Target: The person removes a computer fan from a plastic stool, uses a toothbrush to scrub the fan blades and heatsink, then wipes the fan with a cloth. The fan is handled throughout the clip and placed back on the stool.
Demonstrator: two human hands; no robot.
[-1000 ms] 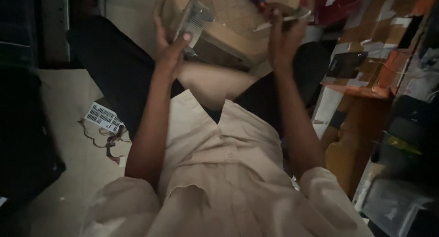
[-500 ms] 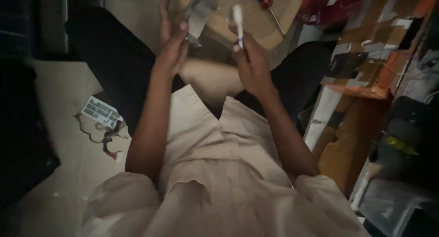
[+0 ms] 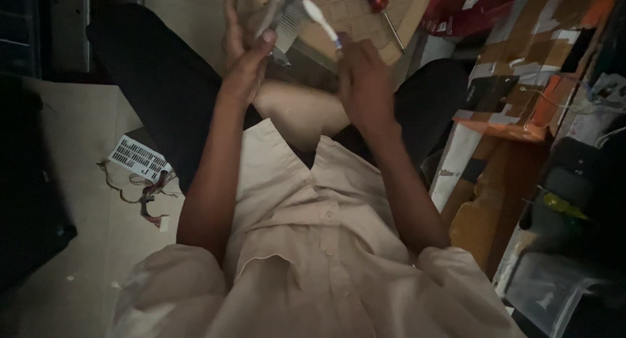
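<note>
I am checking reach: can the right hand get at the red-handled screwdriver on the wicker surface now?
Probably yes, once freed: the right hand holds a white brush, and the screwdriver lies just beyond it, uncovered.

**Item count**

Two hands: left hand (image 3: 242, 57) at 11 o'clock, right hand (image 3: 362, 80) at 12. One finned metal part (image 3: 282, 17), one white brush (image 3: 321, 19), one screwdriver (image 3: 379, 8), one perforated metal box (image 3: 138, 157) at 9 o'clock.
</note>
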